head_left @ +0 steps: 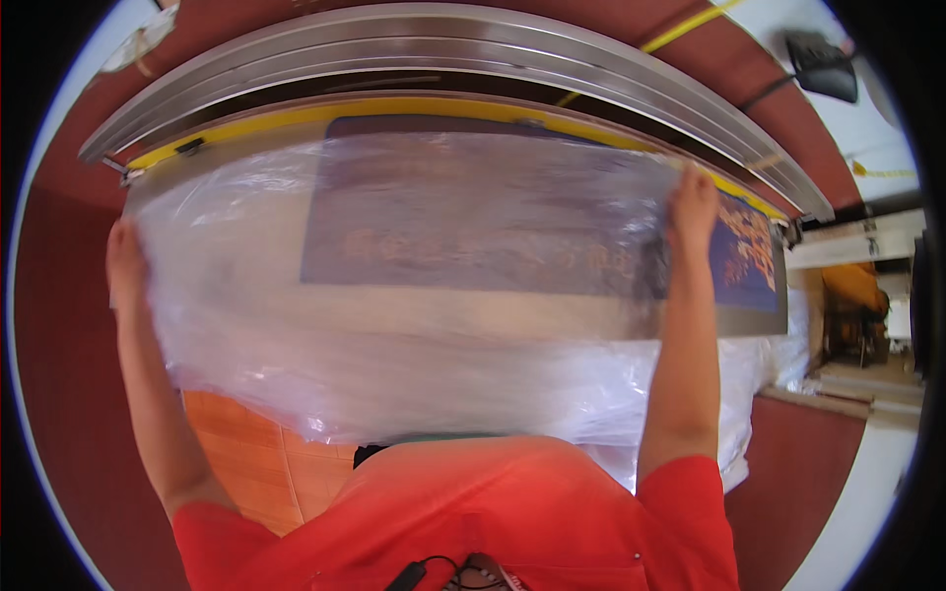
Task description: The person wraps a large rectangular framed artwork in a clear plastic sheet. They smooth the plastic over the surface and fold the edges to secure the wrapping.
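Note:
A wide sheet of clear plastic film (414,325) stretches between my hands and sags toward my body, wrinkled and shiny. My left hand (126,258) is closed on its left edge. Farther up on the right, my right hand (694,205) grips the film too, fingers curled. Beneath the film lies a long pale grey board (769,323) bearing a dark blue panel (739,281) with gold-orange lettering and decoration. Film covers most of the panel and blurs it; its right end shows bare.
A long silver metal rail (443,44) runs along the far side, with a yellow strip (394,106) in front of it. Dark red surfaces (59,295) flank the work. Orange floor tiles (232,433) show at lower left. A black device (820,65) with a cable sits at upper right.

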